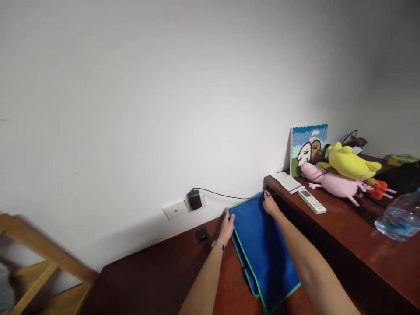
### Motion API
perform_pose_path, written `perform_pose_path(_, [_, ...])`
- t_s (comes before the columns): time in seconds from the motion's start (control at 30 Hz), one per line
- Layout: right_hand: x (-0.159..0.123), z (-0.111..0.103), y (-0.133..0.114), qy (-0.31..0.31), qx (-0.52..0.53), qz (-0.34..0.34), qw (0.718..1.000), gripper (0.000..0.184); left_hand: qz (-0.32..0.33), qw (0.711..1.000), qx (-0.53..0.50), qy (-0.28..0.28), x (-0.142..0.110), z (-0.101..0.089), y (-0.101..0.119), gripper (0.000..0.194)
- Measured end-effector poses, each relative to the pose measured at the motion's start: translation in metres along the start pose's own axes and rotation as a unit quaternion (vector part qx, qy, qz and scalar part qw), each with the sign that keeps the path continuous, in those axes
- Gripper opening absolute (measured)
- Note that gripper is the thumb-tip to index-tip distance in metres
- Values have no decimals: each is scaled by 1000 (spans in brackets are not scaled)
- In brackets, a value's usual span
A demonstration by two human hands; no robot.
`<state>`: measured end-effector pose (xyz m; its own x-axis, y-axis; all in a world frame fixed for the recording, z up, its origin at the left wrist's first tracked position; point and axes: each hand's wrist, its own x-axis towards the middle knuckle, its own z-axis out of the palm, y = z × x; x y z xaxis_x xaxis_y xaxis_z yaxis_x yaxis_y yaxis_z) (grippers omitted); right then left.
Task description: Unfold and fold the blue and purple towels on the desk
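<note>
A blue cloth (259, 236) with green edging lies folded on the dark red-brown desk (157, 267), its far edge close to the wall. My left hand (227, 226) grips the cloth's far left corner, thumb on top; a watch band circles that wrist. At the far right corner, my right hand (269, 203) pinches the edge beside the raised shelf. The layers of the cloth part a little along its left side. A thin black cable (226, 195) passes over the far edge of the cloth near my right hand.
A black charger (194, 199) sits in the wall socket (175, 211). On the raised shelf (357, 236) are a remote control (312, 201), white paper (286, 181), plush toys (337, 181), a dog picture (310, 151) and a plastic bottle (398, 218). A wooden chair (39, 245) stands at left.
</note>
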<state>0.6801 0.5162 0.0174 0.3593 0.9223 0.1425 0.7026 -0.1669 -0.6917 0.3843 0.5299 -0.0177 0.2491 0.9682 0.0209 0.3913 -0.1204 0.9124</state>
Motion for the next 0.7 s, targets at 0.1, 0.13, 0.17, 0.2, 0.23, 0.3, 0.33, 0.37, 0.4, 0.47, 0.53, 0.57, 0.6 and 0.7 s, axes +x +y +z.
perform_pose_path(0.1, [-10, 8, 5, -21, -2, 11, 1000, 78, -6, 999, 49, 21, 5, 6, -7, 81])
perform_pose_path(0.13, [-18, 9, 6, -25, -4, 13, 1000, 74, -6, 998, 64, 30, 6, 7, -8, 80])
perform_pose_path(0.17, [-28, 9, 6, -23, -5, 14, 1000, 70, -8, 996, 75, 39, 6, 8, -9, 79])
perform_pose_path(0.2, [-39, 7, 7, -15, -3, 12, 1000, 65, -8, 995, 82, 48, 4, 9, -9, 77])
perform_pose_path(0.23, [-53, 4, 9, 2, 3, 8, 1000, 60, -7, 995, 86, 57, 2, 9, -9, 74])
perform_pose_path(0.3, [-87, -5, 18, 55, 37, -4, 998, 49, 4, 994, 83, 76, -8, 7, -10, 68])
perform_pose_path(0.33, [-107, -11, 26, 84, 65, -3, 994, 43, 10, 993, 79, 86, -16, 4, -12, 64])
perform_pose_path(0.37, [-129, -17, 36, 110, 98, 13, 989, 40, 14, 993, 74, 96, -27, 0, -14, 61])
perform_pose_path(0.4, [-152, -23, 48, 127, 136, 46, 981, 39, 15, 992, 69, 104, -40, -6, -17, 57])
perform_pose_path(0.47, [-203, -31, 77, 143, 224, 170, 949, 46, 13, 992, 62, 113, -75, -25, -28, 49])
perform_pose_path(0.53, [-255, -33, 105, 155, 321, 286, 890, 51, 15, 991, 63, 115, -120, -51, -45, 39])
perform_pose_path(0.57, [-281, -31, 116, 157, 365, 326, 858, 53, 17, 991, 67, 118, -146, -66, -54, 36])
perform_pose_path(0.6, [-306, -27, 124, 157, 406, 351, 829, 54, 17, 989, 75, 125, -172, -82, -64, 33])
perform_pose_path(0.7, [-362, -14, 126, 123, 506, 350, 778, 57, -1, 980, 98, 171, -254, -134, -86, 28])
